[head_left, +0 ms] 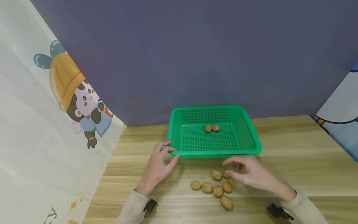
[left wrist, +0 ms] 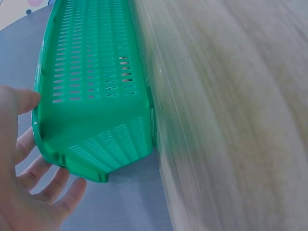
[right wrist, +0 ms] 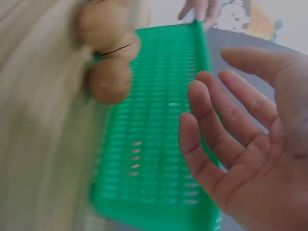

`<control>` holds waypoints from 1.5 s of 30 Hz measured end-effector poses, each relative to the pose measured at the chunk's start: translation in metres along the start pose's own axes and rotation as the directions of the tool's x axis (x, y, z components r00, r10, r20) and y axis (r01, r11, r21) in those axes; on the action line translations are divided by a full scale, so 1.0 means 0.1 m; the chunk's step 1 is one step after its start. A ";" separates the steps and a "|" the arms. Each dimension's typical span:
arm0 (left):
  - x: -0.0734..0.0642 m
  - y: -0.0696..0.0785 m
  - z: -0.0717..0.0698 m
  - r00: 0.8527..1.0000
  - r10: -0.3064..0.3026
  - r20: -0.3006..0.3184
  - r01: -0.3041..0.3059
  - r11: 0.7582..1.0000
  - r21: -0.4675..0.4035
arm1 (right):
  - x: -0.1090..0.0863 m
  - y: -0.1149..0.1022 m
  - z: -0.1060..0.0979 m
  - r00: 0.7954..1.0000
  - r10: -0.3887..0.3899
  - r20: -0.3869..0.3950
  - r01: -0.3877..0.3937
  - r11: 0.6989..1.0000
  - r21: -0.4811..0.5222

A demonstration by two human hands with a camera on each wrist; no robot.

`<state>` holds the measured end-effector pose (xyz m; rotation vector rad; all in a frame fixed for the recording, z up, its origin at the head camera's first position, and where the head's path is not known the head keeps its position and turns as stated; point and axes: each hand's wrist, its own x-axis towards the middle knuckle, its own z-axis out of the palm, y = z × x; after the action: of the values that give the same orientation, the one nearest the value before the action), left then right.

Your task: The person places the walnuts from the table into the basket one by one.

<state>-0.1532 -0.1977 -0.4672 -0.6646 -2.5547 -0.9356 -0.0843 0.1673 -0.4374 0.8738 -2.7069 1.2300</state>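
A green plastic basket (head_left: 212, 152) with slotted walls stands on the table, and two walnuts (head_left: 212, 128) lie inside it. My left hand (head_left: 158, 168) is at the basket's near left corner; in the left wrist view its spread fingers (left wrist: 55, 185) and thumb touch the rim. In front of the basket several walnuts (head_left: 207, 187) lie in a loose cluster. My right hand (head_left: 253, 172) hovers over the right side of this cluster, its fingertips overlapping one walnut (head_left: 226, 175). The right wrist view shows that hand (right wrist: 245, 139) with loosely bent fingers and nothing between them.
The light wood table (head_left: 293, 161) reaches back to a dark grey-blue backdrop (head_left: 195, 56). At the left hangs a pale sheet with a cartoon figure (head_left: 86, 96); another printed sheet (head_left: 341, 109) is at the right. Black straps (head_left: 151, 205) sit at both wrists.
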 end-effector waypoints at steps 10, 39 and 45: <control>-0.01 -0.02 0.00 1.000 0.011 -0.008 -0.011 1.000 0.008 | -0.05 0.30 0.10 0.990 0.123 0.071 -0.125 0.992 0.018; 0.00 -0.02 0.00 1.000 0.026 -0.008 -0.026 1.000 -0.001 | -0.06 0.53 0.24 0.975 0.168 0.143 -0.170 0.985 0.002; 0.01 -0.02 0.01 1.000 0.023 -0.008 -0.024 1.000 -0.004 | -0.06 0.52 0.25 0.976 0.171 0.134 -0.172 0.985 -0.008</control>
<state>-0.1553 -0.1987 -0.4685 -0.6892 -2.5332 -0.9340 -0.1014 0.1799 -0.4915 0.7630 -2.9423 1.2477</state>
